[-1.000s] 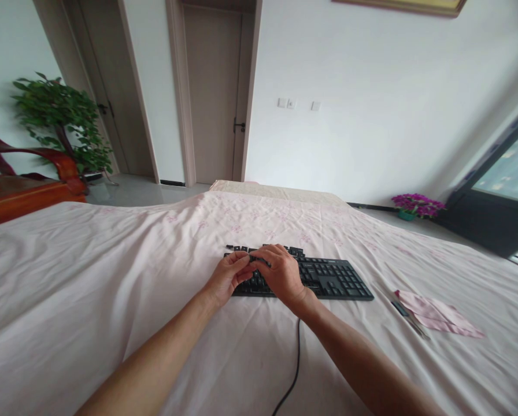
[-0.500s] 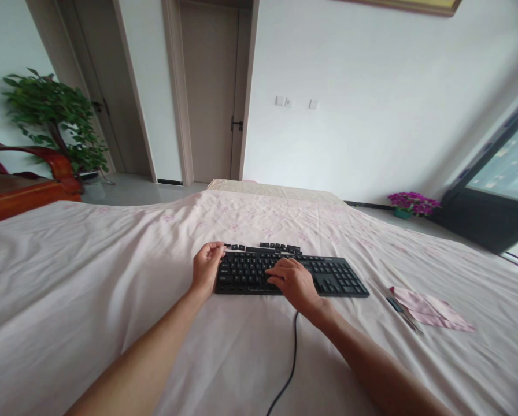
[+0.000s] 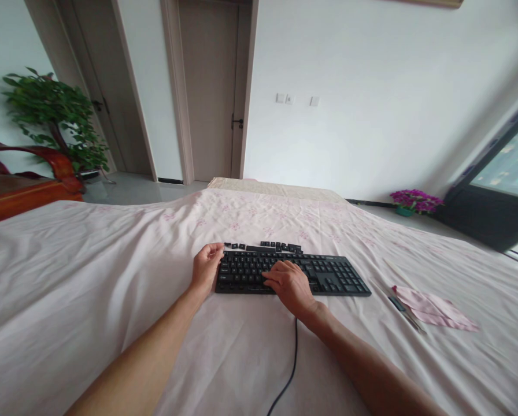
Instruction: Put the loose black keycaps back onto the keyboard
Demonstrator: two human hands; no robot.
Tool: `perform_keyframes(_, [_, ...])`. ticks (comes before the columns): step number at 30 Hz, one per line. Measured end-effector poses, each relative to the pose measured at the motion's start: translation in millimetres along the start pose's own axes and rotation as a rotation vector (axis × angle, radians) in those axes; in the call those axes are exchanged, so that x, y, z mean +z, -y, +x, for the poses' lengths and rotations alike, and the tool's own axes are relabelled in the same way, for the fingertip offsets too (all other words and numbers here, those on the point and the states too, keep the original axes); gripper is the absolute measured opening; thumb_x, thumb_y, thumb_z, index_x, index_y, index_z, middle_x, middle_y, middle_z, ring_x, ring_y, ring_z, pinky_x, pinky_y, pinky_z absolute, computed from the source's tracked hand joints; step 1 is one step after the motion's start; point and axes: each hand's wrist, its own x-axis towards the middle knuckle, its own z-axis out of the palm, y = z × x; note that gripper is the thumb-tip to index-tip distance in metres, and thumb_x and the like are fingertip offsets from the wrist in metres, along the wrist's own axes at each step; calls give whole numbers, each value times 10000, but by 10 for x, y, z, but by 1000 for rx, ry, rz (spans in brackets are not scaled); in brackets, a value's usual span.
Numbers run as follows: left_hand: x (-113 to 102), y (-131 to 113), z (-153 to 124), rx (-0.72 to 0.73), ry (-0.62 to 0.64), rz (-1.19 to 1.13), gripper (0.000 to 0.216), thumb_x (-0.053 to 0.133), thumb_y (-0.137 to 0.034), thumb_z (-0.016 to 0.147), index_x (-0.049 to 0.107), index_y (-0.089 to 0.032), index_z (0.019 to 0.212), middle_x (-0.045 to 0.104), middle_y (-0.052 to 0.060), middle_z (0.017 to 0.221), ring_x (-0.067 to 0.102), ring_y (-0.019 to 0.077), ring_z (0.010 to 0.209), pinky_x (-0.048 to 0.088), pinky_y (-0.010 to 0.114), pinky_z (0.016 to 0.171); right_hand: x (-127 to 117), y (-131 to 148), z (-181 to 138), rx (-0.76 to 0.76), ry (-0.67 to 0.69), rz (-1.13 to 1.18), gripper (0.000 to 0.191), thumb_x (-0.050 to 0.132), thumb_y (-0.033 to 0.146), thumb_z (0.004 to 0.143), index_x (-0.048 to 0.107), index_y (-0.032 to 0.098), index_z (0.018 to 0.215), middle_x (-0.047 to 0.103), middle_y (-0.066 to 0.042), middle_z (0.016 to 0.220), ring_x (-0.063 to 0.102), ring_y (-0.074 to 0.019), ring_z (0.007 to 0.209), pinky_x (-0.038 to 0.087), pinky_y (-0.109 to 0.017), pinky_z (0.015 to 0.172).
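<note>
A black keyboard [image 3: 328,276] lies on a pink sheet [image 3: 111,277]. My left hand [image 3: 206,267] grips the keyboard's left end, fingers curled round its far corner. My right hand [image 3: 290,285] rests palm down on the keys near the middle, fingers bent toward the lower rows. A row of loose black keycaps [image 3: 280,247] lies on the sheet just behind the keyboard. The keyboard's black cable [image 3: 292,364] runs toward me between my forearms.
A pink cloth [image 3: 435,309] with a thin dark tool [image 3: 400,304] beside it lies to the right of the keyboard. Beyond the bed are a closed door [image 3: 211,92], a leafy plant [image 3: 53,118], red wooden furniture [image 3: 20,190] and purple flowers [image 3: 413,201].
A second ago both hands met over the keyboard's top left. Since then my left hand moved out to the left end and my right hand dropped onto the middle keys.
</note>
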Motion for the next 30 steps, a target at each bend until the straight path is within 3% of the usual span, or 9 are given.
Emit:
perform_keyframes(7, [-2, 29, 8, -10, 6, -7, 419, 693, -447, 659, 642, -157, 956, 625, 21, 760, 555, 114, 632, 424, 217, 580, 12, 11, 46, 24, -2, -58, 124, 619, 358, 841, 726, 298, 853, 626, -3, 817, 511, -160, 827, 341, -277, 751])
perform_keyframes(30, [0, -3, 3, 7, 7, 18, 404, 693, -455, 654, 661, -150, 917, 658, 45, 774, 587, 150, 699, 427, 239, 635, -79, 105, 53, -70, 109, -182, 200, 506, 252, 912, 684, 242, 821, 586, -19, 802, 490, -156, 820, 269, -294, 713])
